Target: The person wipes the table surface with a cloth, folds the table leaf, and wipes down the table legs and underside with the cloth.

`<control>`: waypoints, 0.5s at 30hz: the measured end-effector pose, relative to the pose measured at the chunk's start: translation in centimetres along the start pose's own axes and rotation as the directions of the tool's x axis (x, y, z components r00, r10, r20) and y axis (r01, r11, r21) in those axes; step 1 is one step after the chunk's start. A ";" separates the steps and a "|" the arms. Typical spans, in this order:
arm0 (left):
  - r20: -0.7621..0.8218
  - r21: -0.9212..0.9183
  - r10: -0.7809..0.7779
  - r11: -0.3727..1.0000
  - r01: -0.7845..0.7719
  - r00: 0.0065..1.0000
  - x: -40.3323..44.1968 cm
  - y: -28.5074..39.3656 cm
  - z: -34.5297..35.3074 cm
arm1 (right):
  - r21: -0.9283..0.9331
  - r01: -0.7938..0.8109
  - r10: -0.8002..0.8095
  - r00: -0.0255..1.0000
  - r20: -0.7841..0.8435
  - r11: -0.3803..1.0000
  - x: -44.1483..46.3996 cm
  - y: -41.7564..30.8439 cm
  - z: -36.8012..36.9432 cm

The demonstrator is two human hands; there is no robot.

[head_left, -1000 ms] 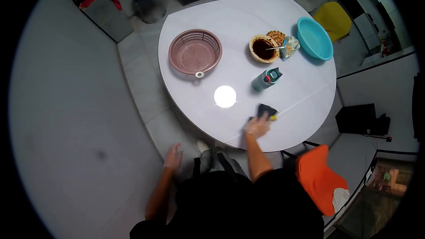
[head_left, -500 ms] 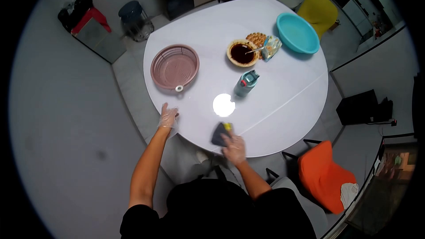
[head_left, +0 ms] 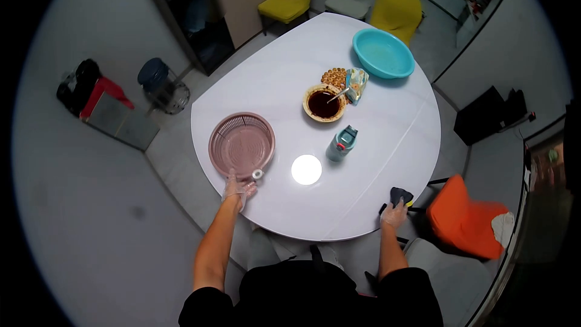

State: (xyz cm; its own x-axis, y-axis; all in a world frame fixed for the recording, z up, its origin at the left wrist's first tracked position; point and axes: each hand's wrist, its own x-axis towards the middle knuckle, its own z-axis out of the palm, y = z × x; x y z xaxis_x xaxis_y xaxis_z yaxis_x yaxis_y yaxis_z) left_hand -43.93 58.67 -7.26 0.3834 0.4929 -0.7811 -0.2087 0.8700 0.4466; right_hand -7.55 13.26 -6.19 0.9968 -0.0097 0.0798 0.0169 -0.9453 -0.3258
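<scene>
My left hand (head_left: pixel 239 191), in a clear plastic glove, is at the near rim of the pink plastic basket (head_left: pixel 242 145), thumb up against its side and fingers spread. Beside those fingers a small white ring (head_left: pixel 258 174) sits at the basket's rim. At the table's right front edge my right hand (head_left: pixel 394 213), also gloved, is closed on a dark cloth (head_left: pixel 400 196) with a bit of yellow showing. A teal bottle (head_left: pixel 342 143) stands upright on the white table (head_left: pixel 290 212) between my hands.
Farther back are a bowl of dark liquid (head_left: pixel 324 104) with a spoon, several brown nuts or snacks (head_left: pixel 334 77), a patterned packet (head_left: pixel 357 86) and a turquoise basin (head_left: pixel 384 53). An orange chair (head_left: pixel 466 218) stands close to the right edge; yellow chairs are behind.
My left hand has risen from beside the table to the basket's near rim. My right hand, with the cloth, went left and then swept right to the table's edge. The view has shifted.
</scene>
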 end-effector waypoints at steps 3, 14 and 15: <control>-0.017 0.187 0.039 0.982 -0.035 0.999 -2.1 3.3 3.1 | 0.030 0.035 -0.035 0.999 -0.005 0.999 -8.2 -5.1 1.8; 0.256 0.378 -0.113 0.926 0.008 0.960 3.7 11.4 7.8 | 0.217 0.363 -0.416 0.858 0.302 0.906 -32.4 -30.9 2.6; 0.284 0.347 -0.098 0.938 -0.007 0.954 4.6 11.4 9.2 | 0.246 0.382 -0.445 0.844 0.300 0.891 -32.7 -31.6 2.4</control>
State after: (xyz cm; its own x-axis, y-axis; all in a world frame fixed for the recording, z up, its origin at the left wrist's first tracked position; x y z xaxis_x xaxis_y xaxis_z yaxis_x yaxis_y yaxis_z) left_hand -36.28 70.76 -1.72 0.6419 0.3824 -0.6647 0.1142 0.8095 0.5760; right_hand -40.45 44.23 -0.78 0.8573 0.5100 -0.0699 0.4154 -0.7656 -0.4912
